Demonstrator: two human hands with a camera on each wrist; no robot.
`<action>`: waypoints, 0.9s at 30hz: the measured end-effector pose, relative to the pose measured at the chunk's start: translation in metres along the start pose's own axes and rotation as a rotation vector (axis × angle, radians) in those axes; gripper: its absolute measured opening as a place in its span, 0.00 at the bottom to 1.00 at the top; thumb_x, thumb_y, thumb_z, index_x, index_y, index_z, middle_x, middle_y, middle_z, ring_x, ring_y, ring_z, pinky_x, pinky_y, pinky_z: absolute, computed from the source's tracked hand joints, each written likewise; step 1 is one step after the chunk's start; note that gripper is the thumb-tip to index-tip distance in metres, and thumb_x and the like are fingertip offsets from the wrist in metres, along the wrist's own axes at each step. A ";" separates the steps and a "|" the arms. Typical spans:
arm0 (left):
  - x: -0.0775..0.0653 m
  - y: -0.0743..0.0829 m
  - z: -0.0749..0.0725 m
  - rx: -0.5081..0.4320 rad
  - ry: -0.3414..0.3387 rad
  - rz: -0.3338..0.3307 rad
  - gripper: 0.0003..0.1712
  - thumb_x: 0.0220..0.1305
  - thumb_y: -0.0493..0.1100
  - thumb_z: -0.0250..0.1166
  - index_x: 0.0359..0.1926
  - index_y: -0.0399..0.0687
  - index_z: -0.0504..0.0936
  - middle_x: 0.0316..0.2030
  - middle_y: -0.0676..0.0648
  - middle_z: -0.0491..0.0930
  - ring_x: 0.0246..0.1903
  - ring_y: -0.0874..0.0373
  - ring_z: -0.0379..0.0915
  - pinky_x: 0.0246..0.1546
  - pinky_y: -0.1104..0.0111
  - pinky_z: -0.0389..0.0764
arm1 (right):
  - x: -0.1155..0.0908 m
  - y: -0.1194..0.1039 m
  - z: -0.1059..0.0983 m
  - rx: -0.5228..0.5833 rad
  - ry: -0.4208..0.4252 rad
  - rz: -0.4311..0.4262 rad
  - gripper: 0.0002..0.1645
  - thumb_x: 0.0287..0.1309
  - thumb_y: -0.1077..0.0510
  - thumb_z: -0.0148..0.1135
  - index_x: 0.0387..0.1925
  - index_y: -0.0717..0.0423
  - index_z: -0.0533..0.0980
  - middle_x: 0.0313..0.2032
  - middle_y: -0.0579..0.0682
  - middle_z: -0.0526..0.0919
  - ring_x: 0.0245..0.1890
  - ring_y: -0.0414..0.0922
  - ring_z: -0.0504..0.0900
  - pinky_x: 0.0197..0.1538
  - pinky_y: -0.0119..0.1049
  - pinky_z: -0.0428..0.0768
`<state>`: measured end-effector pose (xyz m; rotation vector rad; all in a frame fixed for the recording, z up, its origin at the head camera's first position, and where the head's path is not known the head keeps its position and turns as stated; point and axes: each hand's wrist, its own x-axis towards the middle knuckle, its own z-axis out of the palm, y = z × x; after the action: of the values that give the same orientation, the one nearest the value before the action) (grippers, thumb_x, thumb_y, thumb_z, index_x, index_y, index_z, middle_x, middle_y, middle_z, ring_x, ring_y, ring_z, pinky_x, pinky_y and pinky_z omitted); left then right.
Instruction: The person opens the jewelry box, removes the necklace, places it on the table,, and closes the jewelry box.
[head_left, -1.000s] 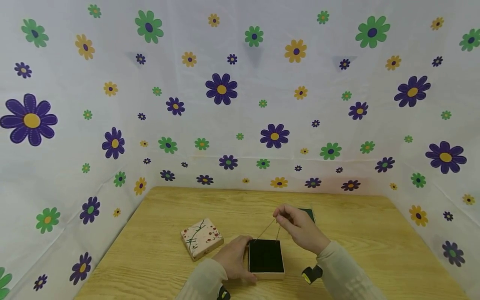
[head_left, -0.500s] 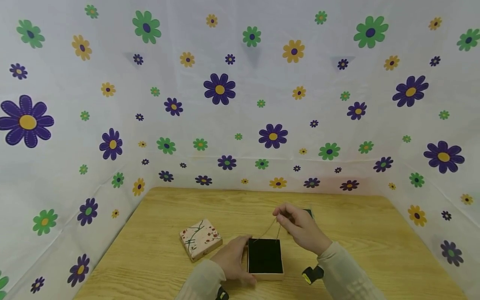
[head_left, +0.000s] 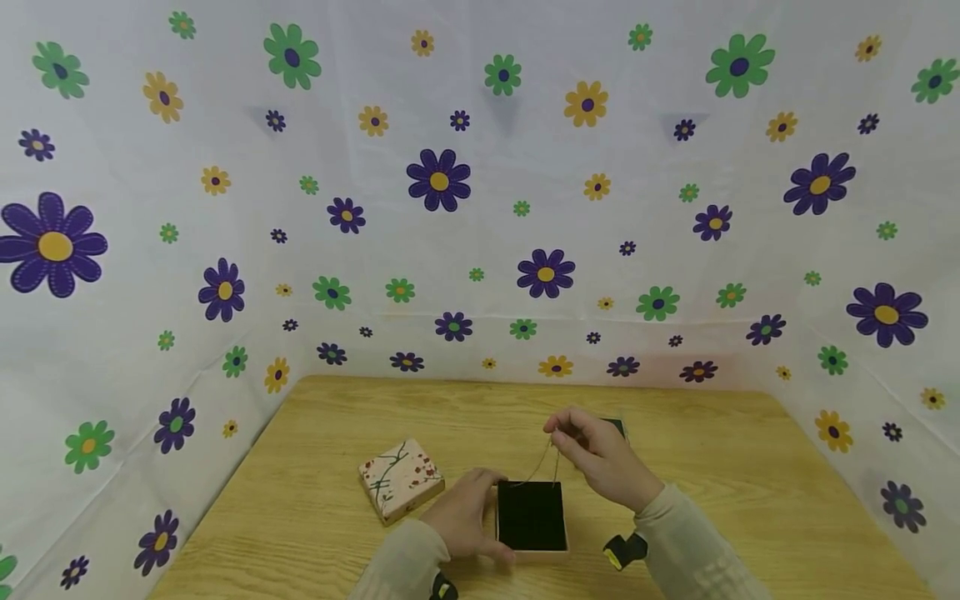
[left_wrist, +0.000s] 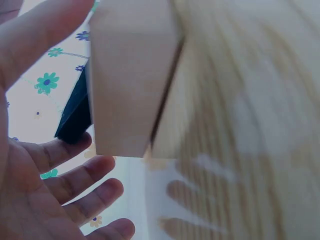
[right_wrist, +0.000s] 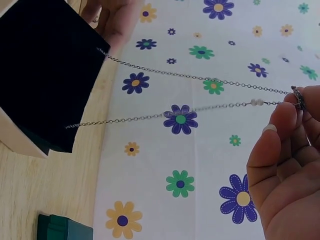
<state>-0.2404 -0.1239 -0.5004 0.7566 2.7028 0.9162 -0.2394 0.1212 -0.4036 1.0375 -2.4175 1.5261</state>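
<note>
My right hand point(head_left: 596, 454) is raised beyond the box and pinches a thin chain necklace point(right_wrist: 150, 72) between thumb and fingertips. Small pale beads sit on one strand, close to the fingers. Both strands run down to a black padded insert point(head_left: 531, 515) and meet it near its far edge. That insert lies in an open, pale square box point(left_wrist: 132, 90); in the left wrist view a dark edge of it sticks out past the wall at a slant. My left hand point(head_left: 465, 512) holds the box at its left side, thumb near the front corner, index finger near the back corner.
A pale square lid point(head_left: 401, 479) with red blossoms and green branches lies on the wooden table point(head_left: 322, 433), left of the box. Behind my right hand is a dark green box point(right_wrist: 65, 229), partly hidden. Flower-printed white cloth point(head_left: 480, 225) encloses the table.
The near strand hangs in a looser curve than before. The box and its insert have shifted slightly in tilt, showing less front wall. Both hands stay nearly in place.
</note>
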 end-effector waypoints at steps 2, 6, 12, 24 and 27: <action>0.000 0.000 0.000 -0.030 -0.004 0.000 0.54 0.41 0.67 0.75 0.64 0.47 0.67 0.60 0.49 0.67 0.59 0.51 0.65 0.56 0.55 0.72 | 0.000 0.003 0.000 0.015 -0.004 -0.004 0.08 0.71 0.66 0.48 0.45 0.57 0.73 0.35 0.48 0.75 0.28 0.42 0.71 0.31 0.32 0.74; 0.001 -0.001 0.000 -0.054 0.008 0.002 0.39 0.50 0.61 0.74 0.58 0.50 0.71 0.53 0.53 0.70 0.50 0.57 0.69 0.51 0.59 0.74 | 0.000 0.003 0.000 0.042 -0.016 -0.017 0.07 0.71 0.62 0.49 0.45 0.56 0.73 0.35 0.49 0.76 0.31 0.44 0.74 0.35 0.34 0.77; 0.001 0.000 0.002 -0.085 0.084 0.027 0.25 0.57 0.50 0.72 0.52 0.51 0.74 0.49 0.54 0.72 0.49 0.56 0.70 0.51 0.58 0.74 | -0.002 -0.002 0.000 0.036 -0.026 0.016 0.09 0.68 0.59 0.56 0.47 0.56 0.75 0.36 0.51 0.78 0.31 0.41 0.76 0.34 0.32 0.78; 0.005 0.007 0.001 -0.234 0.141 -0.014 0.21 0.62 0.41 0.68 0.55 0.45 0.75 0.38 0.56 0.73 0.39 0.60 0.68 0.39 0.64 0.73 | -0.003 -0.032 -0.001 -0.054 -0.067 0.004 0.03 0.65 0.66 0.58 0.36 0.64 0.76 0.31 0.54 0.80 0.27 0.41 0.74 0.28 0.29 0.74; 0.004 0.008 0.000 -0.240 0.141 -0.038 0.22 0.61 0.41 0.68 0.56 0.44 0.75 0.37 0.56 0.73 0.38 0.59 0.69 0.39 0.64 0.73 | -0.001 -0.038 -0.004 -0.077 -0.063 -0.017 0.03 0.65 0.66 0.57 0.36 0.65 0.75 0.31 0.52 0.79 0.27 0.40 0.74 0.28 0.29 0.74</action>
<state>-0.2405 -0.1161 -0.4954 0.6110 2.6452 1.3001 -0.2168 0.1150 -0.3728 1.1035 -2.4806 1.4046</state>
